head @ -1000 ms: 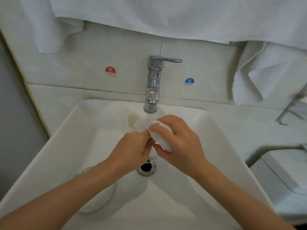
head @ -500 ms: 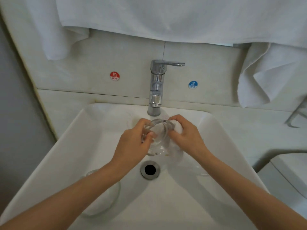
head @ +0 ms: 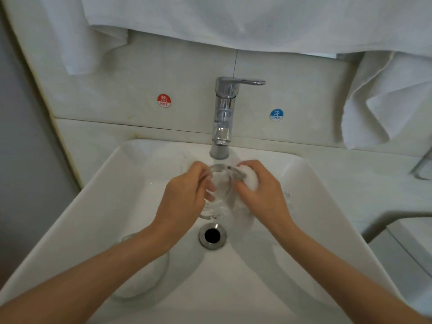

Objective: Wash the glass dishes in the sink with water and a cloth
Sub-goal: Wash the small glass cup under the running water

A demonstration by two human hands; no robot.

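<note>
Two glass dishes in the white sink (head: 311, 183), one under the faucet (head: 223, 118).
A glass bowl (head: 142, 285) waits on the basin floor, apart from the work; the left hand (head: 184, 199) curls round the glass tumbler (head: 221, 192), steadying it below the spout so the right hand (head: 265, 198), fingers bunched on a balled white cloth (head: 250, 180), can rub its rim.

A home bathroom: white washbasin (head: 98, 206), chrome tap (head: 223, 118) (hot and cold stickers beside it), hanging towels (head: 233, 22).
</note>
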